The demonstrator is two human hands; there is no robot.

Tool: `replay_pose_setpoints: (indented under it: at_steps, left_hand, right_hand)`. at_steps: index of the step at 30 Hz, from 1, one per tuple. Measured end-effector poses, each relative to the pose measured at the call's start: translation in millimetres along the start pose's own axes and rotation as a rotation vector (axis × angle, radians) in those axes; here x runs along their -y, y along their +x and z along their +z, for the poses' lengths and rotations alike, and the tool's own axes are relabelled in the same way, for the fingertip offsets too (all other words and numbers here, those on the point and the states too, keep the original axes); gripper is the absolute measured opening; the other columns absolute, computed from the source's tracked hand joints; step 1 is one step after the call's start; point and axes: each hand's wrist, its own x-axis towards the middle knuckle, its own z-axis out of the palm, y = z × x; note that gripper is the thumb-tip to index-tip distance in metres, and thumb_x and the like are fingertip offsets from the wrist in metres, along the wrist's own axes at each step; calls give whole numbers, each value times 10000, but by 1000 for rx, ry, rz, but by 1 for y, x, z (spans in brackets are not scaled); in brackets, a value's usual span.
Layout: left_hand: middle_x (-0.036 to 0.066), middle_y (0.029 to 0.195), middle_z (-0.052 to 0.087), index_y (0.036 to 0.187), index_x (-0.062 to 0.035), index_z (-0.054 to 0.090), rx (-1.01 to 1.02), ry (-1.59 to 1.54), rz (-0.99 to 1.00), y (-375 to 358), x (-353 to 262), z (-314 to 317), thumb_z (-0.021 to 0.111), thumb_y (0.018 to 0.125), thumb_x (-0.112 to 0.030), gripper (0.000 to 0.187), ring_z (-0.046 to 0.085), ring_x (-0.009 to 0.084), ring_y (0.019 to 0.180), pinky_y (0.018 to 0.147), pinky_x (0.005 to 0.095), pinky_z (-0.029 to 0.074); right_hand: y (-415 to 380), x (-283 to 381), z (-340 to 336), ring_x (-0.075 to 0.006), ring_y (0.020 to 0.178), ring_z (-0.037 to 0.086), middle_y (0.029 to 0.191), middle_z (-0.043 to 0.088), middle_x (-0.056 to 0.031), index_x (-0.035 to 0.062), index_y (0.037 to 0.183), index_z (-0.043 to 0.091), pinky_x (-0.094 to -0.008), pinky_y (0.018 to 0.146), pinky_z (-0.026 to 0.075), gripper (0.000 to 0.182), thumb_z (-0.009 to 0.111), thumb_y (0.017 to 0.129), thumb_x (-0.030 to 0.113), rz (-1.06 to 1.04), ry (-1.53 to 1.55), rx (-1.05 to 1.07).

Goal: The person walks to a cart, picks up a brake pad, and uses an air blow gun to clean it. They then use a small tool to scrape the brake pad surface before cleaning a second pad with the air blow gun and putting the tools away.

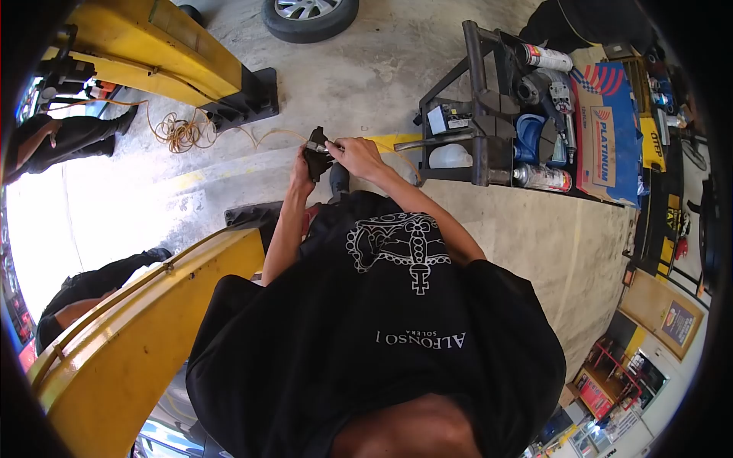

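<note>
Black metal makes up the part (316,162), which sits between the person's two hands, in front of the body and above the concrete floor (389,69). Both hands are clamped on it. The left hand (302,169) holds its left side from below, the forearm reaching almost straight forward from the elbow. The right hand (358,156) comes in from the other side, its forearm slanting inward, with bent fingers gripping the part's right edge; just what the fingertips press on is too small to tell.

To the right stands a black cart (475,65), well apart from the hands. Its top carries an upper can (547,57) and a lower can (544,177), both lying on their sides, contents hidden. Between them are a silver tool (563,99) and a blue dish (528,139); whether anything lies in the dish I cannot tell. Beside these rests a blue box (603,130) marked PLATINUM, its inside out of sight. On the cart's left side, lower down, are a small box (445,120) and a whitish jug (452,156); what fills either cannot be made out. A coiled hose (179,134) lies on the floor to the left, near a yellow post (164,53).
</note>
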Motion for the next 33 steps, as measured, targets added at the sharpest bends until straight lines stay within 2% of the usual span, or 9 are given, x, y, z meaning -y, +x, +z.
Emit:
replay_pose_setpoints:
  at_steps: [5,11,13,17,19,23,26,29,33]
  left_hand:
    - [131,955,605,1103,-32,500,30,59,-5,11,-8,-3,294,915,-351,424,611,246,839,732,374,516]
    - [133,927,614,1082,-26,513,83,-64,-57,11,-16,2,326,900,-365,428,615,258,812,747,384,516]
    - [138,929,614,1083,-22,512,69,-101,-70,15,-16,-3,332,897,-367,431,616,266,810,748,385,517]
    - [160,917,610,1080,-3,506,125,46,-62,11,-15,3,337,893,-359,436,628,297,777,713,379,523]
    - [159,898,610,1083,1,502,78,151,-88,7,-16,4,337,891,-355,436,630,301,762,684,362,525]
    - [166,962,610,1103,15,500,117,196,-83,5,-13,7,303,898,-380,487,624,298,777,699,340,519]
    - [161,939,612,1091,19,508,95,303,-62,4,-12,3,293,905,-381,491,626,282,759,682,326,513]
    - [150,903,611,1097,6,511,111,447,-46,21,0,-2,288,915,-385,486,619,246,744,634,307,501]
    - [73,887,575,1123,-54,500,49,245,-103,22,6,9,358,925,-351,384,575,178,808,671,295,480]
  right_hand:
    - [-1,-14,3,-342,667,591,667,604,-165,68,819,650,-417,632,454,460,424,849,468,110,-43,-65]
    - [-12,-15,-1,-344,675,594,685,611,-159,90,861,655,-415,626,456,444,427,844,471,-58,-12,87]
    - [-5,-17,-3,-345,688,596,685,611,-154,86,844,648,-415,635,457,450,421,844,475,50,51,-9]
    - [12,-25,-10,-340,705,599,688,614,-149,86,851,648,-413,651,459,461,408,849,480,74,17,-25]
    - [25,-25,-16,-323,711,605,685,619,-133,96,874,655,-406,661,462,469,393,855,485,197,106,-109]
    - [29,-22,-24,-330,745,607,742,634,-144,89,827,662,-415,684,467,462,394,856,464,167,20,-100]
    - [35,-24,-25,-302,758,610,726,633,-126,101,881,661,-402,684,465,466,390,859,480,149,26,9]
    - [28,-23,-15,-320,758,608,740,632,-139,90,872,659,-410,684,465,464,392,860,470,92,9,-104]
    - [-5,-15,-8,-346,717,606,717,621,-163,83,824,646,-431,654,466,469,393,856,476,31,-10,-51]
